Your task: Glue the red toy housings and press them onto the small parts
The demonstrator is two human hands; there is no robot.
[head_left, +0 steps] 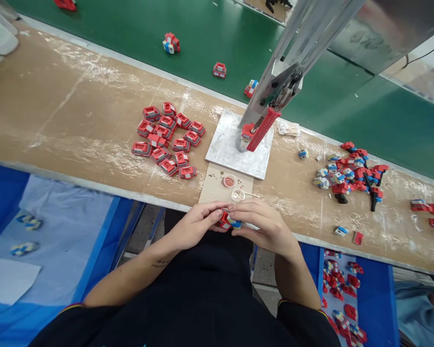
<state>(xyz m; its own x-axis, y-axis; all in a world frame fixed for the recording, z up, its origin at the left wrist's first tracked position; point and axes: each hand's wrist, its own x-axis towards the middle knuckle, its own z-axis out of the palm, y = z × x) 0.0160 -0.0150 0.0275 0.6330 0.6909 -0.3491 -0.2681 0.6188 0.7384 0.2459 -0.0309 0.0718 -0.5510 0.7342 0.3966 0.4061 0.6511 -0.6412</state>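
Both hands meet at the near edge of the brown workbench (58,120). My left hand (195,224) pinches a small red plastic part (224,221). My right hand (264,224) is closed on a small blue and white piece (235,222) pressed against that red part. Just beyond the fingers lie two tiny clear cups (229,181) on a pale wooden board (217,185); one holds reddish liquid.
A hand press with a red lever handle (262,130) stands on a grey metal plate (227,149). A cluster of red assembled parts (166,140) lies left of it. Loose red, blue and white pieces (347,176) lie right. Green conveyor belt (148,24) behind carries a few parts. Blue bins sit below the bench.
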